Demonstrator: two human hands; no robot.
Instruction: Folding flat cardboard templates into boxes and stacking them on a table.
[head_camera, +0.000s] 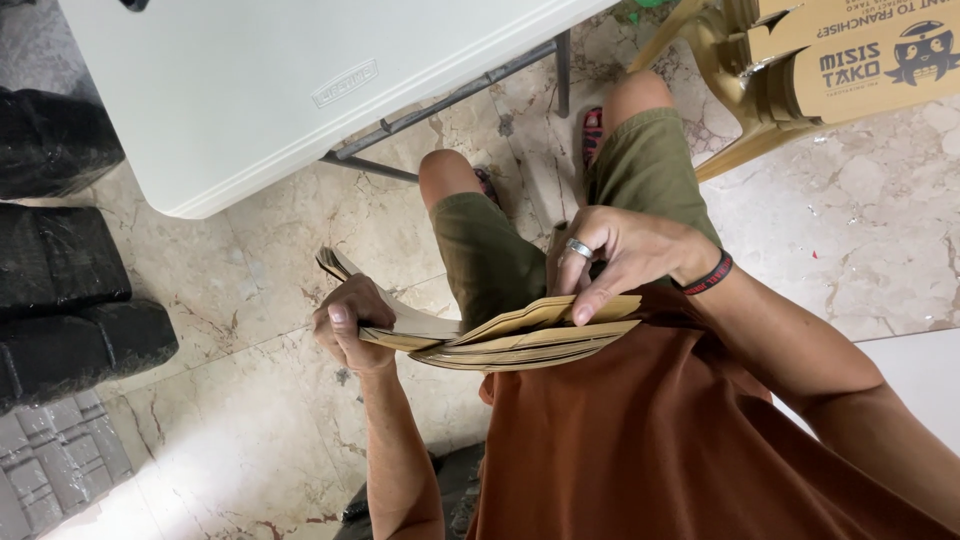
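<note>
I sit and look down at my lap. A stack of flat brown paper sheets or bags (520, 335) lies across my lap above my green shorts. My left hand (348, 325) grips the stack's left end, thumb on top. At the right end, my right hand (615, 255), with a ring on one finger and a dark band at the wrist, pinches the top sheets and lifts them a little from those below.
A white folding table (250, 90) stands ahead over a marble floor (850, 230). Black wrapped bundles (60, 280) sit at the left. A tan plastic chair (735, 110) holding a printed cardboard box (870, 60) stands at the upper right.
</note>
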